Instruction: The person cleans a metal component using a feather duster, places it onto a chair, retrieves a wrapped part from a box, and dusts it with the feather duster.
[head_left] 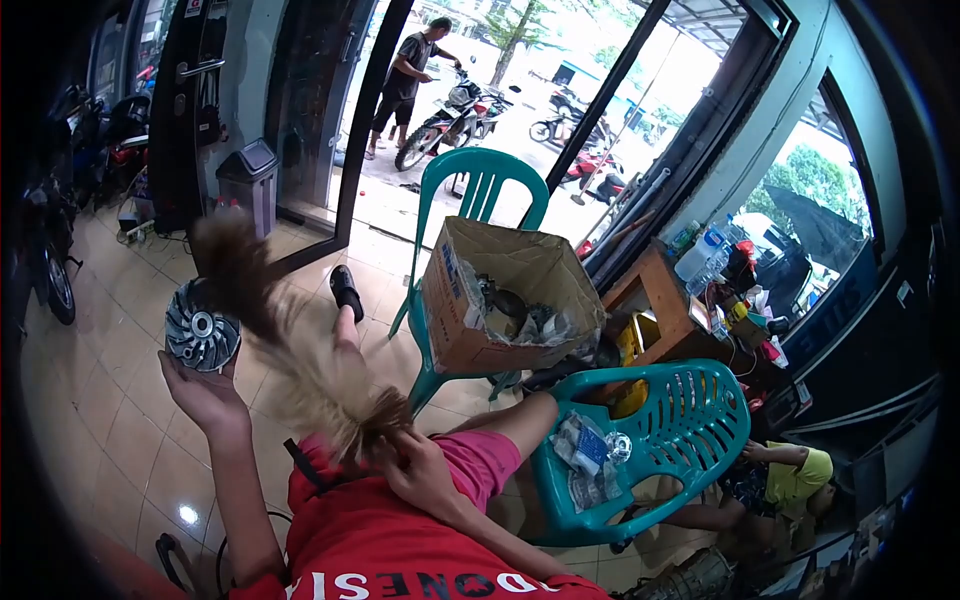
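one finned metal disc (202, 338) sits in the upturned left hand (205, 390).

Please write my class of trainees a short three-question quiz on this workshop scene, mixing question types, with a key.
1. Which hand holds the finned metal disc?
2. True or false: the cardboard box stands directly on the floor.
3. What lies on the seat of the green chair at right?
A. A helmet
B. Plastic packets and a shiny metal part
C. A coil of rope

Key:
1. The left hand.
2. False; it sits on the other green chair.
3. B.
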